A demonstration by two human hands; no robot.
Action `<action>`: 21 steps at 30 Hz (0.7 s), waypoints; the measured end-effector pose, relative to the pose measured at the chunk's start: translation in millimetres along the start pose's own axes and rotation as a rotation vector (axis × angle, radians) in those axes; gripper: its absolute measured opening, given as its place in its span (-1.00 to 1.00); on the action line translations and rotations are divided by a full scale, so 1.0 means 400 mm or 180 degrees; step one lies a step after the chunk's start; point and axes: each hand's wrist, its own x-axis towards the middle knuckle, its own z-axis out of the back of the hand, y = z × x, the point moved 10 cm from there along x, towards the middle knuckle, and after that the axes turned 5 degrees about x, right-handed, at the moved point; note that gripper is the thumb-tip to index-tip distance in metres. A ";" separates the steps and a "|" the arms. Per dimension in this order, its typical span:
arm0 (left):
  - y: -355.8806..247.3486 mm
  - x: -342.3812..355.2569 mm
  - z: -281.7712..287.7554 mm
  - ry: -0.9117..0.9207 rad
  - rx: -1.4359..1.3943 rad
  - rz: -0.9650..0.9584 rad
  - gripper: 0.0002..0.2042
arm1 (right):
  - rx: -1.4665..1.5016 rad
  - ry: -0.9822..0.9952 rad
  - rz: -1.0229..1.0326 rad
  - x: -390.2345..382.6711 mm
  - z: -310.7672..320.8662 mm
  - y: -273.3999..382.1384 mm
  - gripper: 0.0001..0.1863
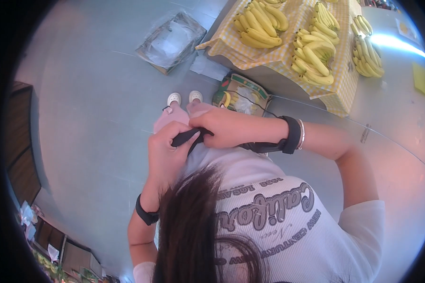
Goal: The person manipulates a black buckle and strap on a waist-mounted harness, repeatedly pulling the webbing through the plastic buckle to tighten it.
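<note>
In front of my waist both hands are closed on a black fabric piece, perhaps a strap [185,137]. My left hand [164,147] pinches its left end between thumb and fingers. From the right, my right hand [217,126] grips its other side with fingers curled in, so part of it is hidden. A dark flat item [264,146] shows below my right forearm, partly covered. Black bands sit on both wrists. Below the hands are my white printed shirt [269,207] and pink trousers.
A table with a yellow checked cloth [274,61] stands ahead right, bearing banana bunches [316,54]. An open carton [245,96] with bananas and plastic lies at its foot. A shallow lined box [172,40] is on the floor ahead. Brown crates [21,137] line the left.
</note>
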 end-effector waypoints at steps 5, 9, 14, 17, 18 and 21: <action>-0.017 0.005 -0.001 0.0079 0.0670 -0.0329 -0.90 | -0.0113 0.0323 -0.0088 0.008 -0.008 -0.004 -0.68; 0.110 -0.018 -0.019 0.0263 0.0211 0.0046 -0.83 | -0.1422 -0.0164 0.0394 -0.001 -0.003 0.039 -0.69; 0.179 -0.007 -0.064 0.0873 -0.0756 0.1131 -0.65 | -0.1852 -0.0690 0.0314 -0.014 0.034 0.061 -0.69; 0.125 0.026 -0.070 0.0761 -0.0424 0.0753 -0.68 | -0.1559 -0.1029 0.0570 -0.020 0.041 0.086 -0.71; 0.083 0.040 -0.062 0.0567 -0.0221 0.0272 -0.69 | -0.1567 -0.1060 0.0573 -0.022 0.049 0.079 -0.71; 0.123 0.036 -0.041 0.0283 -0.0257 0.0453 -0.74 | -0.1101 -0.0993 0.0089 -0.018 0.062 0.054 -0.68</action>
